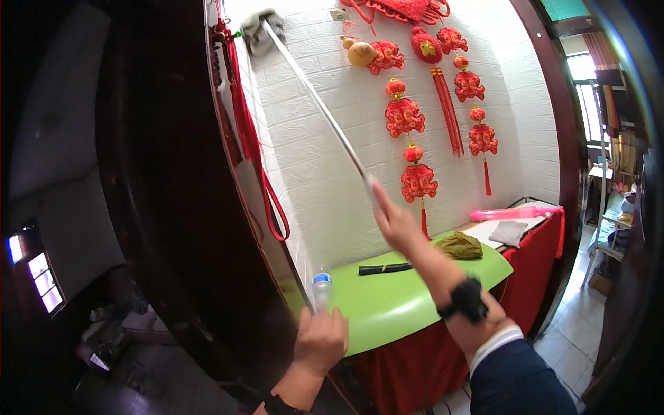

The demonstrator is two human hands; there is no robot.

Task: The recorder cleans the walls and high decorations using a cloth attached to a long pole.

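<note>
My right hand (pixel 397 223) grips a silver metal pole (pixel 324 109) that slants up to the left. At its upper end a grey cloth mop head (pixel 263 33) lies against the white brick-patterned wall (pixel 332 171), high in the left corner. Lower down, my left hand (pixel 321 334) has curled fingers at the left edge of a glossy green tabletop (pixel 399 306). Just beyond those fingers is a clear plastic bottle (pixel 322 288) with a blue label. Blur hides whether the left hand holds anything. Dark bands circle both wrists.
Red hanging ornaments (pixel 404 116) and a small gourd (pixel 361 53) hang on the wall. A black rolled item (pixel 384 268) and a crumpled olive cloth (pixel 460 245) lie on the tabletop. Beyond are a pink tube (pixel 513 212) and grey cloth (pixel 508 233). A dark wooden frame (pixel 171 171) rises at left.
</note>
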